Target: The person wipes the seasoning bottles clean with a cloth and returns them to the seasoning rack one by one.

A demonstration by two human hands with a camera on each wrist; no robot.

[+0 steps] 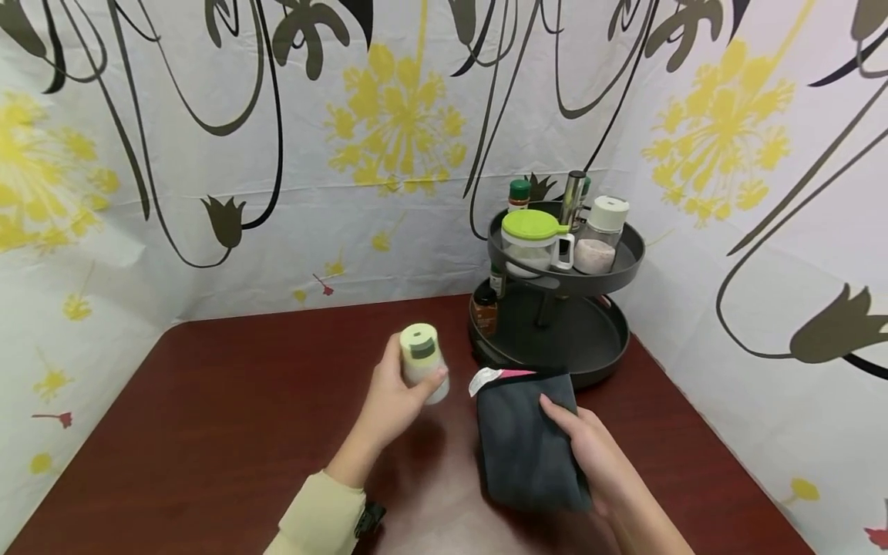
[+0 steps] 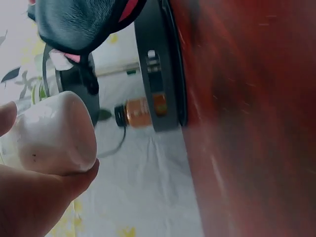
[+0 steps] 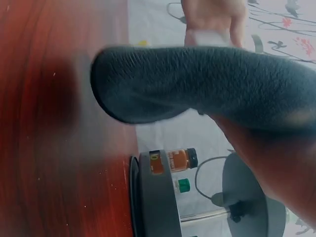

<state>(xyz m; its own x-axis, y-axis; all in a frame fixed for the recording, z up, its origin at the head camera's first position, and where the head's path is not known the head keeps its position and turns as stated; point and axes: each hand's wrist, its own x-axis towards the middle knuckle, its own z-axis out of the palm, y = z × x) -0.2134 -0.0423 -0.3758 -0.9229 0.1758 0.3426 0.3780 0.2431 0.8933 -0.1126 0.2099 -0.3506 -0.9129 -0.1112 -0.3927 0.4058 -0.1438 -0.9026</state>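
Note:
My left hand grips a whitish shaker jar with a pale lid, held above the table; its rounded base faces the camera in the left wrist view. In my right hand is a folded dark grey cloth, the thumb lying across its front. A bit of pink and white shows at the cloth's top edge. The right wrist view has the fuzzy cloth across its upper half, overlapping the left hand and the jar behind it.
A black two-tier rack stands at the table's back right. Its upper tier holds a green-lidded jar, a white-capped jar and other bottles. A brown bottle stands on the lower tier. Patterned sheeting borders the dark red table.

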